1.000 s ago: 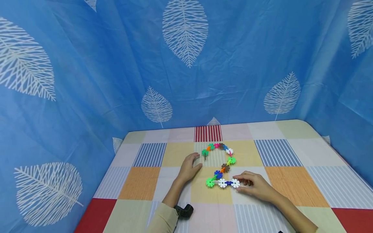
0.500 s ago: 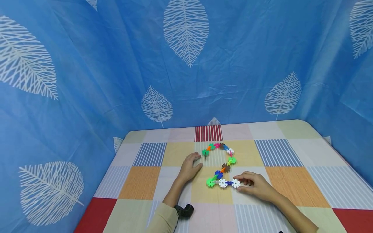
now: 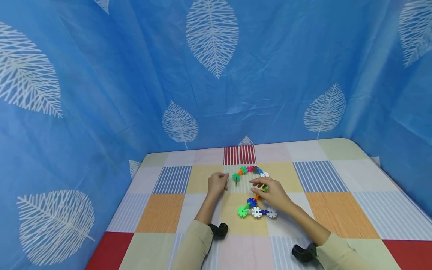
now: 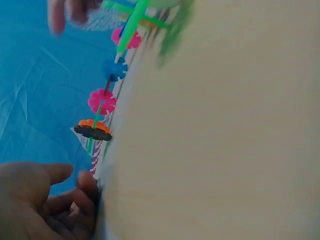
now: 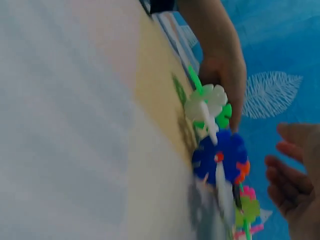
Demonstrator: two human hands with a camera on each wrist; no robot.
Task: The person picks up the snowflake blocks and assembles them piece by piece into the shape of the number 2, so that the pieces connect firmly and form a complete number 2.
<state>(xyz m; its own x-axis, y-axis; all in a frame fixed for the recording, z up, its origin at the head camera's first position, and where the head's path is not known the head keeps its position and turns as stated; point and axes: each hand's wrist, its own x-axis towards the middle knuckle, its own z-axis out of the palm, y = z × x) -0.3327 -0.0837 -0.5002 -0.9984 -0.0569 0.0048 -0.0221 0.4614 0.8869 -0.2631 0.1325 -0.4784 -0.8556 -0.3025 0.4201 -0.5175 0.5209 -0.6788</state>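
Note:
A chain of interlocking plastic snowflake discs in several colours lies on the table, curved like a figure 2. Its blue disc sits in the lower bend, with a light green disc at the corner and a white disc at the right end. My left hand is beside the green disc at the upper left end, fingers loosely bent around nothing. My right hand hovers across the chain's middle, covering part of it. In the right wrist view its relaxed fingers are apart from the discs.
A patchwork-patterned cloth covers the table. Blue curtains with white leaf prints enclose it at the back and both sides. Dark wrist-worn devices sit at the left cuff and the right cuff.
My right hand has let go of the white end disc and moved up and left over the chain. My left hand has turned and its fingers have drawn in. The chain lies as before.

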